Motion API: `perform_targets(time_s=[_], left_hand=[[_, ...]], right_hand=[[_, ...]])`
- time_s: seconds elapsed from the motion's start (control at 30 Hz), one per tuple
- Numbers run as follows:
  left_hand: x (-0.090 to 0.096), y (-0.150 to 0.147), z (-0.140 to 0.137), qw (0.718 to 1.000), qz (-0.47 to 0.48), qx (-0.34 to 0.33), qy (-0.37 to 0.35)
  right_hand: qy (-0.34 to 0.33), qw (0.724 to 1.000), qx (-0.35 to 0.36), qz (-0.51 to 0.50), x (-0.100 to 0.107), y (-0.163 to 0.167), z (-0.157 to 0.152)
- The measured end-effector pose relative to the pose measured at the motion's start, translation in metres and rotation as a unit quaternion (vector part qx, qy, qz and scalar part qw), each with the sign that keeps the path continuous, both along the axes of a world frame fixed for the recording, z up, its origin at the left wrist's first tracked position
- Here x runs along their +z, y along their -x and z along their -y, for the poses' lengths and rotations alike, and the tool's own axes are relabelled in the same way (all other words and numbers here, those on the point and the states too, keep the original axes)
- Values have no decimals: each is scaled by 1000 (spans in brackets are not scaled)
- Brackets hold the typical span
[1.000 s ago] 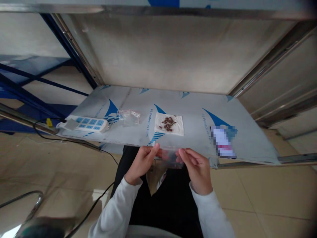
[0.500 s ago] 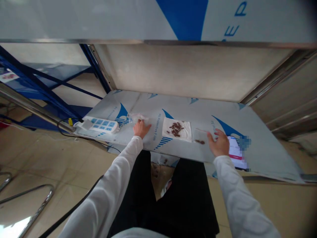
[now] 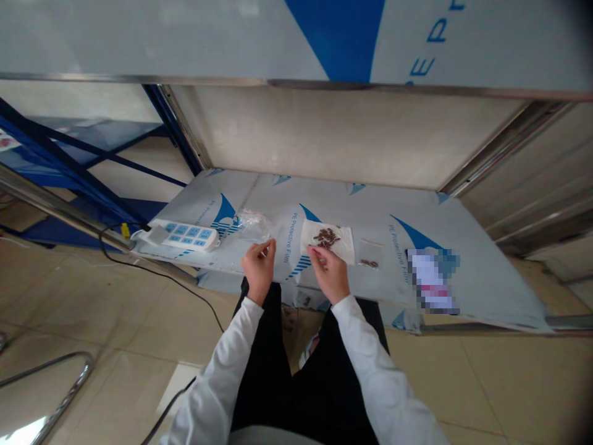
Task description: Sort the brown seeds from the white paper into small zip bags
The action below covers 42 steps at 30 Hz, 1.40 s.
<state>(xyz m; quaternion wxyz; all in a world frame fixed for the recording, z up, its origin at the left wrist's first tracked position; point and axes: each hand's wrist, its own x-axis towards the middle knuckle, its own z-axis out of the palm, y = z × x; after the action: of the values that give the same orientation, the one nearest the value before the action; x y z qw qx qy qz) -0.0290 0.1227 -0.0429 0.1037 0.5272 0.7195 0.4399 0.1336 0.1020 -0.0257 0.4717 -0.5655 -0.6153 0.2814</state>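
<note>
My left hand [image 3: 259, 269] is above the front of the bench, its thumb and fingertips pinched together. What is in that pinch, if anything, is too small to make out. Just behind it lie crumpled clear plastic bags [image 3: 253, 226]. My right hand [image 3: 330, 275] is also closed in a pinch, at the front left corner of a white cloth or paper sheet [image 3: 345, 252]. Anything between those fingertips is hidden. On the sheet rests a pile of small brown pieces [image 3: 327, 238]. Right of it lies a small clear bag [image 3: 371, 253] with a few brown pieces inside.
A white power strip [image 3: 188, 236] with blue sockets sits at the bench's left end, its black cable [image 3: 185, 285] hanging off the front. A phone [image 3: 430, 284] lies to the right. An upper shelf [image 3: 185, 37] crosses above the film-covered bench [image 3: 482, 266].
My right hand has moved left from the small bag to the white sheet. My left hand has drawn back from the clear bags, and its spread thumb has closed against the fingers.
</note>
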Motion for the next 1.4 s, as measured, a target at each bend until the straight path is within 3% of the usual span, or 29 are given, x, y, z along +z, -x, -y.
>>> perform_targets(time_s=[0.07,0.13,0.3,0.5,0.67,0.8,0.9,1.0,1.2,1.4], left_hand=[[10,-11,22,986,153,-43,-44],[19,-19,43,966,234,-74,-76],[27,-25,78,965,174,-115,-159],[25,-21,96,963,93,-173,-185],[48,-17,105,963,-86,-240,-90],[57,-24,96,924,-155,-348,-35],[52,-30,85,911,-163,-377,-31],[46,-33,77,911,-145,-383,-39],[39,-39,74,908,-120,-400,-34],[35,-42,73,902,-105,-419,-11]], right_hand=[[2,998,38,-58,15,22,7],[27,991,50,-121,29,34,16],[118,966,16,-231,48,30,31],[162,939,70,-296,45,10,45],[126,975,24,-179,42,-3,64],[78,993,61,-67,47,-10,76],[82,990,112,-19,50,-16,77],[101,988,118,-3,52,-22,73],[58,976,167,130,51,-33,62],[66,961,174,202,53,-30,61]])
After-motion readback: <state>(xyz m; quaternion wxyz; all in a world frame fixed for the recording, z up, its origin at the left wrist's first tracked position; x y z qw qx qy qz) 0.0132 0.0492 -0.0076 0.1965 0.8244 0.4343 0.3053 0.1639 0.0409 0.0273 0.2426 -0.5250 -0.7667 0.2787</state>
